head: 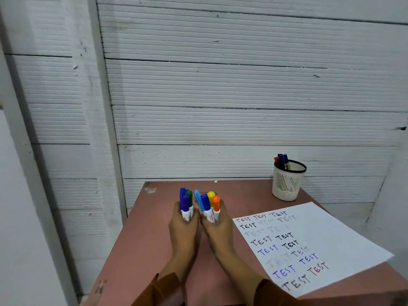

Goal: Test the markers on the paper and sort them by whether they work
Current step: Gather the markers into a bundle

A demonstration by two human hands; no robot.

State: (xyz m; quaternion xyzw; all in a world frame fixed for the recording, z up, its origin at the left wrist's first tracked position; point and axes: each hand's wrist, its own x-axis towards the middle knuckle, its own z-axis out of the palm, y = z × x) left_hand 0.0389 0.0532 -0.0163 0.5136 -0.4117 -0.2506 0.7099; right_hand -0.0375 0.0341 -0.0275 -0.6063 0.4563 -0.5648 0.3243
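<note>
My left hand (184,226) grips an upright bunch of capped markers (186,202) with purple, blue and green caps. Right beside it, touching, my right hand (217,228) grips a second bunch of markers (208,204) with light blue, blue, yellow and orange caps. Both hands stand over the middle of the reddish table (141,235). To the right lies a white sheet of paper (331,235) covered with the word TEST in black, red, blue and faint grey ink.
A white mesh pen cup (287,184) with a black rim stands at the table's back right, with several markers in it. A white ribbed wall runs close behind the table. The paper's near right corner overhangs the table edge.
</note>
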